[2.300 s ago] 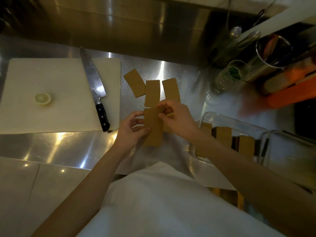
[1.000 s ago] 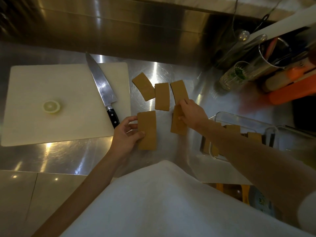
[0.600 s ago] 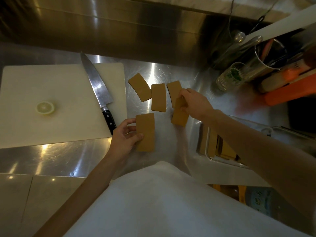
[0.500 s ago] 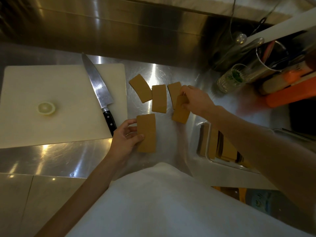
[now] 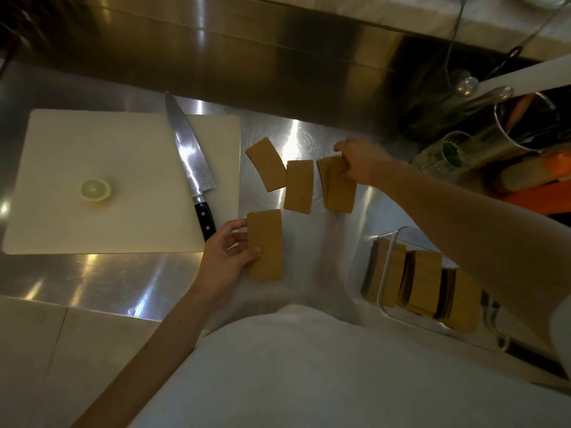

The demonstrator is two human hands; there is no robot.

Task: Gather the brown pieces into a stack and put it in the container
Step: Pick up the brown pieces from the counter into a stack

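- The clear container (image 5: 390, 274) lies nearer the body than the right hand (image 5: 360, 162), and the right forearm crosses over its far side, so its full outline cannot be followed; the brown stacks (image 5: 428, 281) inside it are partly covered too.
- Beyond the right wrist, a dim cluster of a glass (image 5: 445, 154), a metal pot (image 5: 519, 131) and something orange (image 5: 537, 177) runs off the frame edge; what they contain is hard to make out.
- How many pieces sit under the right fingers cannot be counted; at least two edges show.
- Everything rests on a steel counter (image 5: 102, 273) with bright glare spots, backed by a steel splash wall; light is low and warm.
- Out past the left hand (image 5: 224, 257), a pale cutting board (image 5: 102, 168) carries a chef's knife (image 5: 190, 162), its black handle close to the left fingertips, and a small pale round slice (image 5: 95, 189) further off.
- The left hand lies loosely curled, thumb on top of a brown pile (image 5: 265, 244) and fingertips against its near long edge, pinning it flat to the counter.
- The right hand is closed in a pinch on the far end of overlapping brown pieces (image 5: 338, 188), which look tipped slightly off the surface.
- Between the two hands lie a loose brown piece (image 5: 299, 186) and, further toward the board, an angled brown piece (image 5: 266, 164), neither touched.
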